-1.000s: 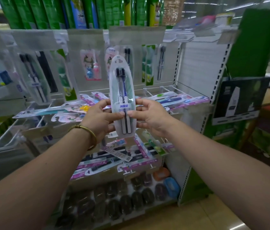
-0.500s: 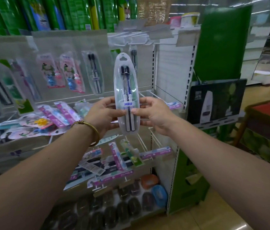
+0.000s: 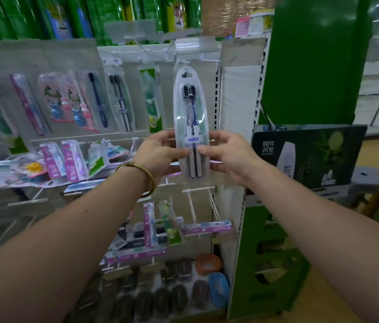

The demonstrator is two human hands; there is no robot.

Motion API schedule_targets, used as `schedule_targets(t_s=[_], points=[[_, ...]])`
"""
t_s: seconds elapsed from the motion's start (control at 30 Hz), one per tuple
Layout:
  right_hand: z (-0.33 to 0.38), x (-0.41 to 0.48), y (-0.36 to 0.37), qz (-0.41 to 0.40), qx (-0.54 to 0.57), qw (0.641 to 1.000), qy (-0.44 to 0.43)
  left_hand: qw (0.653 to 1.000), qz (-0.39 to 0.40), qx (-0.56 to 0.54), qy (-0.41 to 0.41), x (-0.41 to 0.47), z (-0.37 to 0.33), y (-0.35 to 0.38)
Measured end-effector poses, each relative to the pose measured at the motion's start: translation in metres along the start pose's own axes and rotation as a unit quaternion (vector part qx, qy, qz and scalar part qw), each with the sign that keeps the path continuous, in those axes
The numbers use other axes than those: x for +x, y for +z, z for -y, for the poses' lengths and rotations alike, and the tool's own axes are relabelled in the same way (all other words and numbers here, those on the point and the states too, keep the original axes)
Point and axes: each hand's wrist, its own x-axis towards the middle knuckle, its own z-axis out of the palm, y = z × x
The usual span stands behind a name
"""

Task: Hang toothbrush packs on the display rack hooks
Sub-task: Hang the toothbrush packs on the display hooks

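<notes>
A person holds a twin toothbrush pack point(image 3: 190, 122) upright before the display rack point(image 3: 239, 89), w/ its hang hole just below the top-row hooks point(image 3: 179, 46) at the rack's right end. Left hand point(image 3: 158, 155) & right hand point(image 3: 228, 152) each pinch the pack's lower half, thumbs in front; bangle point(image 3: 137, 176) on left wrist

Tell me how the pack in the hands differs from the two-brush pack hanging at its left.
The held pack is gripped low by the left hand and right hand; the hung pack hangs on the rack. The held pack stands upright; the hung pack leans. Both hold two dark-bristled brushes.
</notes>
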Motion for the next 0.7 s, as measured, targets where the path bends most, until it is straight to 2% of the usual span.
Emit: schedule_targets(t_s=[0.43,0.7], points=[[0.009,0.030,-0.027,0.010,0.036,0.999,-0.014,0.994,-0.081,0.068,0.025,0.020,-0.016,0.029],[0.013,0.044,-0.029,0.012,0.036,0.999,-0.017,0.994,-0.095,0.050,0.029,0.030,-0.020,0.035]])
